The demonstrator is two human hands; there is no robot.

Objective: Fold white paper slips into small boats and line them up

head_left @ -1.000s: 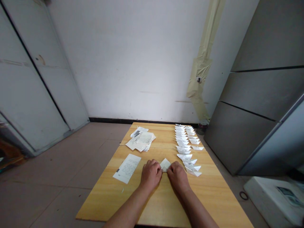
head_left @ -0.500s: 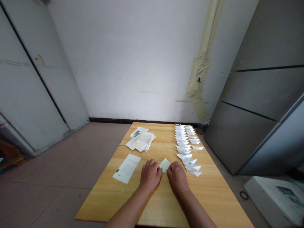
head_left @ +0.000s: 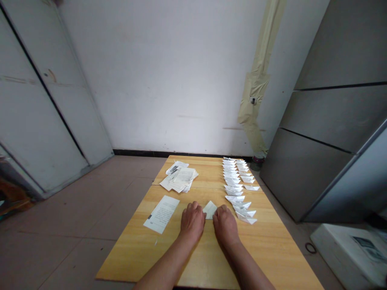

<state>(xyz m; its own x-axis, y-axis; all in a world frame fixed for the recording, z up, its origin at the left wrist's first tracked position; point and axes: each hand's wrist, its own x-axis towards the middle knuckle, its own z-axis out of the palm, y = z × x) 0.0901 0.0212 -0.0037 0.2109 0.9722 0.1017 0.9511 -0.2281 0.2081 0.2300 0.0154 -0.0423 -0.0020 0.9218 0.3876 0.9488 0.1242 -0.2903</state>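
Hands [head_left: 192, 219] [head_left: 225, 224] at folded paper's [head_left: 209, 209] sides

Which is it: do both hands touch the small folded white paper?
Touching. Head view: left hand and right hand press on the small folded white paper, no gap.

A wooden table [head_left: 272, 249] stands on tiled floor [head_left: 75, 209] before a white wall [head_left: 181, 80], beside grey cabinets [head_left: 332, 141]

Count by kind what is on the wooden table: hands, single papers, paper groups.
Bare hands: 2, left hand and right hand
Small folded white paper piece between them: 1
Flat printed white paper sheet, alone: 1
Loose pile of printed paper sheets: 1
Line-up of folded white paper shapes: 1 group, too small to count singly
Total: 6
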